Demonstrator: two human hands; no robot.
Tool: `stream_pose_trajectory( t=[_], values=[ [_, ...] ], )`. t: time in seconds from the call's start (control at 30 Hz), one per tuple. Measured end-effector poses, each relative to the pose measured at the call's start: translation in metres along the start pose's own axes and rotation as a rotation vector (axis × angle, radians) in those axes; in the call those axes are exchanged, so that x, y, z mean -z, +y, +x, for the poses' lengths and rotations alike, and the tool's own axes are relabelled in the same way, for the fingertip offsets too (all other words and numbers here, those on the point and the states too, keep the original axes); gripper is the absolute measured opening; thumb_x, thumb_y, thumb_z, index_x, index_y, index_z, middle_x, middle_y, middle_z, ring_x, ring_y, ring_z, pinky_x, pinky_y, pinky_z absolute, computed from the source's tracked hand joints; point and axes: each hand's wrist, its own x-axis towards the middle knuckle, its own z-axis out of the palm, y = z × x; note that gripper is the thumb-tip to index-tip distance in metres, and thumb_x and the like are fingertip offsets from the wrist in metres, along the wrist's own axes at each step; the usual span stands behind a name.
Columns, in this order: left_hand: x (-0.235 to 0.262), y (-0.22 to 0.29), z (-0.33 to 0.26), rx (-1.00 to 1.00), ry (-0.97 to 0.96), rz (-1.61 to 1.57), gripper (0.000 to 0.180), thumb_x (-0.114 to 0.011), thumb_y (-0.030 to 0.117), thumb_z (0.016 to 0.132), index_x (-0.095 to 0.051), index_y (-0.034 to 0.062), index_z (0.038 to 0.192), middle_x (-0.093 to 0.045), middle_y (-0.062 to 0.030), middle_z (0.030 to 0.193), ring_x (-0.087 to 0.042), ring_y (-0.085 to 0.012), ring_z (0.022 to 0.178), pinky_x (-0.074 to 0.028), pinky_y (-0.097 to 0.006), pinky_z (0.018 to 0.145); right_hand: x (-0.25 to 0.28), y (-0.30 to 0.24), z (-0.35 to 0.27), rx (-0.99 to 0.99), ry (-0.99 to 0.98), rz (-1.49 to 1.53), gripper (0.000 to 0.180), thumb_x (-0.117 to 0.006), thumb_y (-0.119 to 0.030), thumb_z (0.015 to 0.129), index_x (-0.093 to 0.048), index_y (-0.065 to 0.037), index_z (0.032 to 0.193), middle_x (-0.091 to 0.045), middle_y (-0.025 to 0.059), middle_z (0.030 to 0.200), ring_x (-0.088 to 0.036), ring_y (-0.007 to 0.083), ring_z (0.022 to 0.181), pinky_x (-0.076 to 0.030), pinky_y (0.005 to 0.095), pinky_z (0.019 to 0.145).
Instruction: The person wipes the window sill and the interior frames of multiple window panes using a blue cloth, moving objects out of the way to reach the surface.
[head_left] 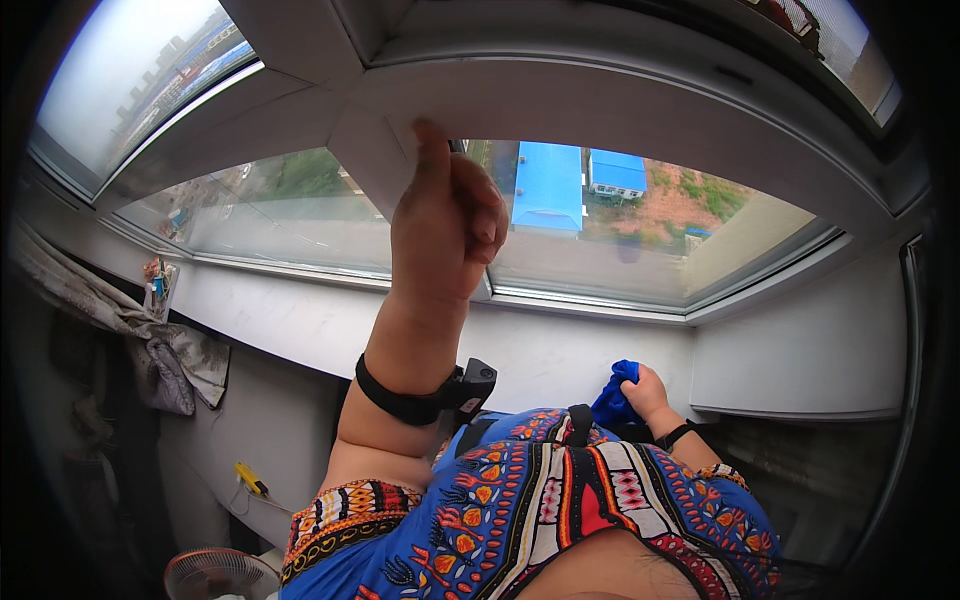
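Observation:
My left hand (445,225) is raised to the white window frame (600,100), where two panes meet. Its thumb presses up against the frame and its fingers curl round a dark window handle (458,147) that is almost fully hidden. A black band with a small black device (470,385) sits on that wrist. Lower down on the right, my right hand (650,395) grips a crumpled blue cloth (614,398) close to the white wall under the sill (560,350). A black band is on that wrist too.
Through the window panes (640,230) I see blue roofs far below. A patterned curtain (150,340) hangs at the left, with small items (158,285) on the sill above it. A yellow object (250,480) is on the wall and a fan (215,575) stands below.

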Motion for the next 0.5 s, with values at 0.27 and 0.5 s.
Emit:
stream_pose_trajectory(
  t=[0.27,0.5],
  values=[
    [0.014,0.041,-0.005,0.063,0.204,0.596,0.048,-0.054,0.038,0.101,-0.061,0.0018,0.070,-0.054,-0.0063,0.053,-0.050,-0.0121,0.042,-0.037,-0.025,0.037,0.002,0.004,0.012,-0.031,-0.023,0.068,0.032,-0.056,-0.013,0.075,-0.071,-0.005,0.101,-0.073,0.0146,0.096,-0.069,0.0297,0.090,-0.054,0.0370,0.085],
    [0.021,0.049,-0.010,0.018,0.301,0.771,0.046,-0.058,0.036,0.100,-0.060,0.0029,0.069,-0.055,-0.0060,0.052,-0.046,-0.0111,0.037,-0.032,-0.023,0.034,0.001,0.006,0.003,-0.067,0.025,0.032,0.030,-0.056,-0.011,0.074,-0.071,-0.004,0.099,-0.073,0.0137,0.095,-0.069,0.0275,0.088,-0.054,0.0352,0.084]
  ],
)
